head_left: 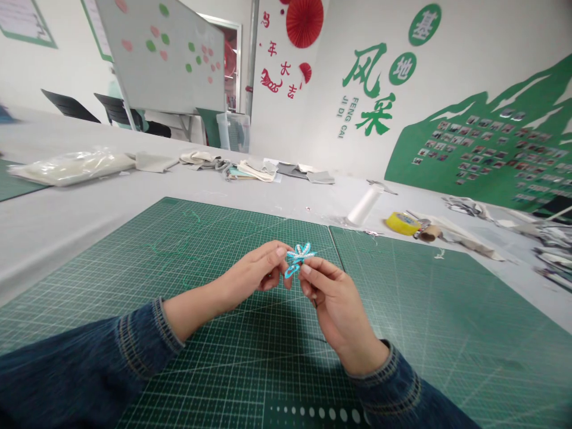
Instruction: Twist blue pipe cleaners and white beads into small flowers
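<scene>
Above the green cutting mat (210,238), both hands meet at a small blue flower ornament (302,252) with white bead-like lines on its petals. My left hand (261,268) has its thumb and index finger closed at the flower's left petal. From the lower right, my right hand (333,298) pinches the ornament near its base between thumb and index finger. A looped blue petal (291,271) hangs below the others, between the two hands. A thin dark piece shows under the right fingers, too small to make out.
Farther back stand a white thread cone (364,204), a yellow tape roll (402,223) and a cardboard tube (429,233). Fabric scraps (257,170) and a plastic-wrapped bundle (75,165) lie along the table's far side. A second green mat (447,310) adjoins on the right.
</scene>
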`<state>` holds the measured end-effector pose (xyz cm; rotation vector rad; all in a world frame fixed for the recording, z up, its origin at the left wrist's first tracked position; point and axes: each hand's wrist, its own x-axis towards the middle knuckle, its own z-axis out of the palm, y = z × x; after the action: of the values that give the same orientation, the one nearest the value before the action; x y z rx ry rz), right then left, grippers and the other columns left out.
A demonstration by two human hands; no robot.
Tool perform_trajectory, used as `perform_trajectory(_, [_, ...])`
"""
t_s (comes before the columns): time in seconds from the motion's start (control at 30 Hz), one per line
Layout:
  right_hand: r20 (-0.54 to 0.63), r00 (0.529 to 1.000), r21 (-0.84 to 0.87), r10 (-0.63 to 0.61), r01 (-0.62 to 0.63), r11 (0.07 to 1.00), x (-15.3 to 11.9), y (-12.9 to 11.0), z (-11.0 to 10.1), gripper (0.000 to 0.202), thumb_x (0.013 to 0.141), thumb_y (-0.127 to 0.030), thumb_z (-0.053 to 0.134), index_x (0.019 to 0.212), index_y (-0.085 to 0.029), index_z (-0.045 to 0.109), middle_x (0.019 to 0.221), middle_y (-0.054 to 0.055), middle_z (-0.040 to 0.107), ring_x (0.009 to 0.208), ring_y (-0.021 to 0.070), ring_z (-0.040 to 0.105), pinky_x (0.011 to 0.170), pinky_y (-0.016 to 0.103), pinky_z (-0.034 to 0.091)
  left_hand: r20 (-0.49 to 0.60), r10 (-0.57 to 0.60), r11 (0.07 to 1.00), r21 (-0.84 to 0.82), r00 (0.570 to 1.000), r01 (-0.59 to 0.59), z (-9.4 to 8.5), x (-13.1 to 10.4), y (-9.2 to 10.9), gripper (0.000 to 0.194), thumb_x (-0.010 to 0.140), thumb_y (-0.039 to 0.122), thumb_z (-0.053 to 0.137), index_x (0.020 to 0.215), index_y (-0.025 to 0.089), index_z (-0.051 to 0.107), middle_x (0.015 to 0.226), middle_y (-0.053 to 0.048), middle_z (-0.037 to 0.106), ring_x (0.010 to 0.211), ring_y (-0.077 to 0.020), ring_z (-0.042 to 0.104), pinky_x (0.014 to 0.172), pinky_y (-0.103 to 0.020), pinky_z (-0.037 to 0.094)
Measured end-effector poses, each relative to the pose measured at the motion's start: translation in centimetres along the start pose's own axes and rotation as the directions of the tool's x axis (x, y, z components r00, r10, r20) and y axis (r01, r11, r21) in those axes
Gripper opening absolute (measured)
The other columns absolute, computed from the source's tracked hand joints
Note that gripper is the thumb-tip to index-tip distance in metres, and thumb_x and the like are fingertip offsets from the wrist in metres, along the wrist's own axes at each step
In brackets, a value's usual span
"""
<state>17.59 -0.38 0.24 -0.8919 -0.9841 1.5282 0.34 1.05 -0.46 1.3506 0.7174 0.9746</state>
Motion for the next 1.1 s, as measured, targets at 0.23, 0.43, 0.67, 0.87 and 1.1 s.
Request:
perform_trajectory(0.23, [-0.05, 0.999, 0.021, 0.007, -0.006, 1.0, 0.1, 0.1, 0.0, 0.014, 0.066, -0.024, 0.082, 0.075, -0.018, 0.073, 0.061, -0.002, 0.061, 0.052, 0.0076, 0.046, 0.05, 0.022, 0.031, -0.126, -0.019, 0.998, 0.056, 0.992, 0.026, 0.8, -0.4, 1.0, 0.012, 0.086, 0.03, 0.055, 0.084, 0.018, 0.057, 0.06, 0.006, 0.044, 0.055, -0.0098, 0.035, 0.053, -0.023, 0.025])
perform_trajectory(0.43, [-0.024, 0.999, -0.005, 0.022, -0.022, 1.0, -0.1, 0.3, 0.2, 0.013, 0.067, -0.025, 0.081, 0.074, -0.017, 0.073, 0.06, -0.002, 0.058, 0.052, 0.0071, 0.045, 0.049, 0.022, 0.03, -0.279, 0.035, 0.996, 0.086, 0.96, -0.012, 1.4, -0.5, -0.2, 0.021, 0.079, 0.034, 0.071, 0.089, 0.018, 0.06, 0.056, 0.009, 0.033, 0.053, -0.0083, 0.026, 0.052, -0.023, 0.019])
perform_trajectory(0.67, [-0.003, 1.0, -0.012, -0.001, 0.001, 1.0, -0.3, 0.4, 0.4, 0.012, 0.069, -0.026, 0.08, 0.074, -0.018, 0.073, 0.06, -0.002, 0.057, 0.052, 0.0077, 0.044, 0.05, 0.023, 0.031, -0.398, 0.086, 0.994, 0.091, 0.913, -0.054, 2.2, -0.5, -0.4, 0.026, 0.071, 0.033, 0.081, 0.09, 0.018, 0.07, 0.059, 0.006, 0.046, 0.055, -0.0092, 0.035, 0.053, -0.024, 0.025])
perform_trajectory(0.87, [-0.006, 1.0, 0.012, 0.0, 0.0, 1.0, -0.7, 0.6, 1.0, 0.014, 0.07, -0.027, 0.079, 0.072, -0.018, 0.069, 0.059, -0.003, 0.056, 0.053, 0.008, 0.045, 0.05, 0.023, 0.03, -0.44, -0.049, 0.989, -0.147, 0.897, -0.018, 2.9, -0.6, -0.1, 0.018, 0.071, 0.028, 0.08, 0.082, 0.017, 0.071, 0.07, 0.002, 0.062, 0.048, -0.0049, 0.033, 0.045, -0.022, 0.021])
perform_trajectory(1.1, [0.099, 0.994, 0.083, 0.045, -0.053, 0.995, -0.6, 0.5, 1.0, 0.016, 0.075, -0.029, 0.077, 0.073, -0.018, 0.066, 0.064, -0.003, 0.058, 0.055, 0.0074, 0.048, 0.051, 0.021, 0.032, -0.377, -0.117, 0.964, -0.264, 0.919, 0.014, 2.4, -0.5, -0.4, 0.024, 0.071, 0.032, 0.081, 0.083, 0.016, 0.067, 0.057, 0.006, 0.048, 0.044, -0.003, 0.023, 0.04, -0.021, 0.012])
